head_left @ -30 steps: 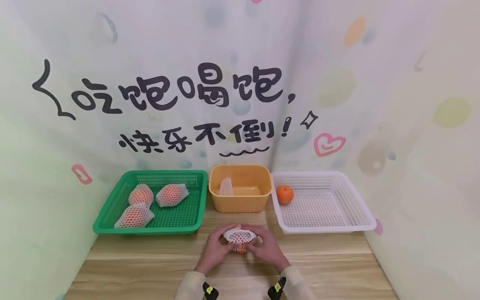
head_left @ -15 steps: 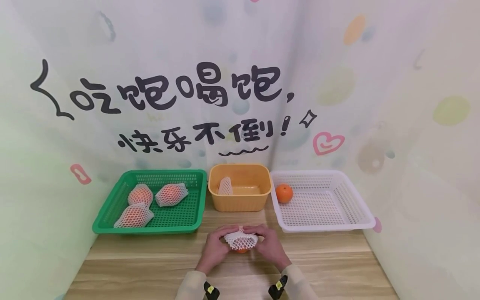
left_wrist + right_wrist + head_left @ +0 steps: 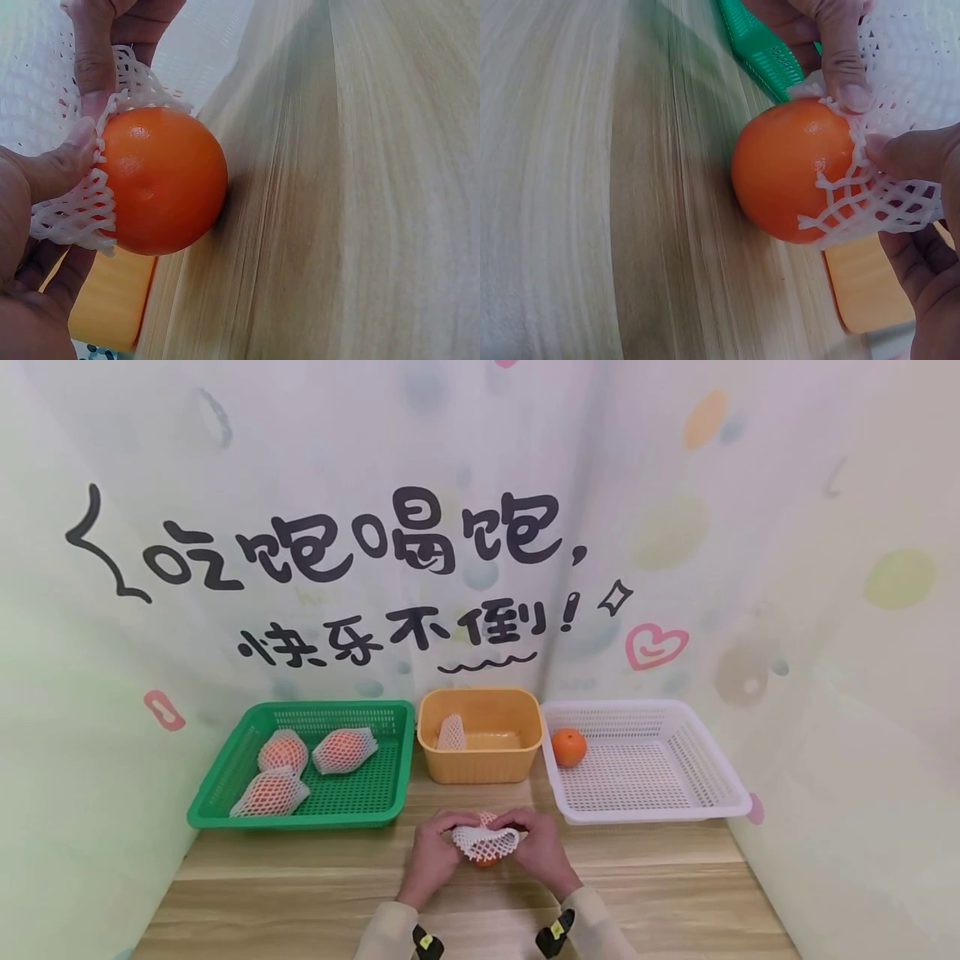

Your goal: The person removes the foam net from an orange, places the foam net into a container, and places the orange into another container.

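Note:
In front of the baskets, my left hand and right hand hold a white foam fruit net from both sides. An orange sits partly inside it, its bare side low and close over the tabletop. The left wrist view shows my left thumb pressing the net's edge against the fruit. From the right wrist, my right thumb pinches the net's rim near the other thumb, and loose strands lie over the orange's skin. Fingers of both hands reach behind the net, partly hidden.
A green basket at left holds three netted fruits. The yellow bin at centre has a foam net inside. At right, a white basket holds a bare orange. A printed curtain rises behind.
The net's rim, earlier facing up between my hands, has tipped toward me over the orange's near side. Netted fruit now shows behind it. My fingers have drawn inward slightly; the baskets have not moved.

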Motion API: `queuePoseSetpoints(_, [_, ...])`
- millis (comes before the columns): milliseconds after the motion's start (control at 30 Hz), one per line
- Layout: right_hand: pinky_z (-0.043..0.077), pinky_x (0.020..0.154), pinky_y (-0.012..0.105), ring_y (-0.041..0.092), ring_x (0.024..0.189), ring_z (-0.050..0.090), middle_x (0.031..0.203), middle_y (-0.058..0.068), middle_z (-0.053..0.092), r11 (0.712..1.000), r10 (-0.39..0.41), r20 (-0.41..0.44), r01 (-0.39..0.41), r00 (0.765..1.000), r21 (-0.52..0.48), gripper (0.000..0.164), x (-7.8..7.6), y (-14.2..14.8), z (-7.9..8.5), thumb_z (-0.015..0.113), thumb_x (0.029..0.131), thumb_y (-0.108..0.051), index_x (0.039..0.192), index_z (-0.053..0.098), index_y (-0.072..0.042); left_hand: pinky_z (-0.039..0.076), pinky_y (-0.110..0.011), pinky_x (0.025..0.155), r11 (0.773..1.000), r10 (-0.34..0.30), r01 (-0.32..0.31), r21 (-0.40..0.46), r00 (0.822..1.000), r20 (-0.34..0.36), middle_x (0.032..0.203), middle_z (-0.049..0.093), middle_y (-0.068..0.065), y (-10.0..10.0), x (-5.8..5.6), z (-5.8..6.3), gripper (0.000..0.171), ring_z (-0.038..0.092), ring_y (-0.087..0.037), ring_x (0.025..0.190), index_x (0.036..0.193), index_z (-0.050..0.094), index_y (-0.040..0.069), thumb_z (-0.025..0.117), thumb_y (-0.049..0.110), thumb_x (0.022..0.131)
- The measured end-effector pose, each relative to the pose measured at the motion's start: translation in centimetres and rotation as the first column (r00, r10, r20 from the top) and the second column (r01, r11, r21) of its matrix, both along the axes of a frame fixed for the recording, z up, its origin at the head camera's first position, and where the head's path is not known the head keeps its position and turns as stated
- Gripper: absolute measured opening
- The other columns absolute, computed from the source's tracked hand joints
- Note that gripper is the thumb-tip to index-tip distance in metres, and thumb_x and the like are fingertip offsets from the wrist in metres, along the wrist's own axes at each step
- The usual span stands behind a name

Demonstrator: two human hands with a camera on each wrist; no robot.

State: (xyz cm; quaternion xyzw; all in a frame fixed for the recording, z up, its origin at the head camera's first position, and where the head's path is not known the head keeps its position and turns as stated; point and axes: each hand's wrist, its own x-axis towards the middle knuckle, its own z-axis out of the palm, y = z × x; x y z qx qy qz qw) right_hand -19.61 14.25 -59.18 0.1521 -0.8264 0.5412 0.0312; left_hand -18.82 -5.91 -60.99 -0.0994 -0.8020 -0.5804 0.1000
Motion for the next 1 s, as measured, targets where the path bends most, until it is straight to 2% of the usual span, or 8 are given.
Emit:
queuePoseSetpoints(67, [0.055,0.084,0.02,0.008,0.093,0.069,0.097,-0.001,0.078,1.0,-0.009,0.024,0.009,1.0,-0.016,0.036,0.2,-0.2,0.5,0.081,0.074,0.012,0.094,0.078,-0.017,0.055,-0.025,0.093,1.0,0.01,-0.01,-0.005,1.0,-0.001,0.104,0.078,0.011,0.1,0.1,0.0,0.043,0.069,-0.013,0.104,0.099,0.08,0.026,0.079,-0.01,0.075])
queuePoseSetpoints(233, [0.054,0.077,0.02,0.004,0.084,0.065,0.094,0.002,0.077,0.998,-0.023,0.034,0.025,0.999,-0.05,0.033,0.3,0.0,0.4,0.08,0.074,0.01,0.095,0.077,-0.015,0.055,-0.023,0.086,0.999,0.035,-0.037,0.032,0.997,0.063,0.1,0.077,0.007,0.2,0.4,0.2,0.037,0.068,-0.011,0.096,0.099,0.08,0.025,0.08,-0.006,0.079])
queuePoseSetpoints(333, [0.053,0.075,0.021,0.003,0.081,0.063,0.09,0.0,0.076,0.998,-0.038,-0.025,0.036,0.999,-0.053,0.03,0.2,0.2,-0.2,0.082,0.076,0.005,0.095,0.077,-0.017,0.056,-0.021,0.083,0.998,0.031,-0.036,0.055,0.996,0.088,0.1,0.078,0.002,0.3,0.5,0.3,0.027,0.067,-0.007,0.093,0.102,0.08,0.019,0.083,0.002,0.082])
queuePoseSetpoints(467, [0.052,0.089,0.029,0.01,0.095,0.063,0.101,-0.002,0.076,0.999,-0.036,-0.07,0.037,0.997,0.02,0.033,0.4,0.2,-0.6,0.089,0.076,-0.011,0.105,0.076,-0.018,0.058,-0.021,0.079,0.997,0.0,-0.007,0.081,0.996,0.094,0.102,0.078,-0.005,0.3,0.5,0.0,0.027,0.068,-0.005,0.091,0.109,0.077,0.011,0.084,0.015,0.083])
queuePoseSetpoints(600, [0.05,0.1,0.038,0.017,0.111,0.06,0.12,-0.001,0.069,0.988,0.02,0.045,-0.026,0.999,0.149,0.064,0.6,0.2,-1.1,0.093,0.071,-0.033,0.127,0.066,-0.017,0.057,-0.02,0.078,0.993,-0.016,0.0,0.116,0.99,0.138,0.106,0.077,-0.006,0.3,0.5,0.0,0.036,0.068,-0.004,0.09,0.116,0.072,0.011,0.083,0.026,0.086])
queuePoseSetpoints(700, [0.05,0.101,0.043,0.02,0.114,0.06,0.126,0.004,0.065,0.976,0.046,0.132,-0.072,0.99,0.206,0.08,0.8,0.2,-1.3,0.094,0.069,-0.037,0.136,0.058,-0.013,0.058,-0.02,0.079,0.992,-0.03,0.009,0.127,0.986,0.166,0.11,0.076,-0.008,0.3,0.4,0.1,0.038,0.067,-0.005,0.092,0.121,0.068,0.009,0.078,0.03,0.091])
queuePoseSetpoints(833, [0.05,0.102,0.048,0.024,0.115,0.06,0.128,0.009,0.064,0.967,0.042,0.152,-0.079,0.988,0.241,0.085,0.8,0.2,-1.4,0.094,0.071,-0.034,0.141,0.054,-0.008,0.059,-0.02,0.078,0.989,-0.035,0.005,0.147,0.979,0.201,0.111,0.075,-0.012,0.1,0.4,0.6,0.037,0.068,-0.007,0.093,0.124,0.067,0.003,0.071,0.028,0.097])
queuePoseSetpoints(1000, [0.054,0.098,0.044,0.023,0.114,0.061,0.129,0.009,0.063,0.965,0.047,0.158,-0.086,0.986,0.25,0.085,0.9,0.3,-1.3,0.093,0.072,-0.035,0.141,0.052,-0.007,0.058,-0.022,0.07,0.987,0.04,-0.078,0.143,0.967,0.253,0.101,0.075,-0.011,-0.4,0.1,2.1,0.034,0.066,-0.008,0.083,0.115,0.071,0.001,0.069,0.032,0.099])
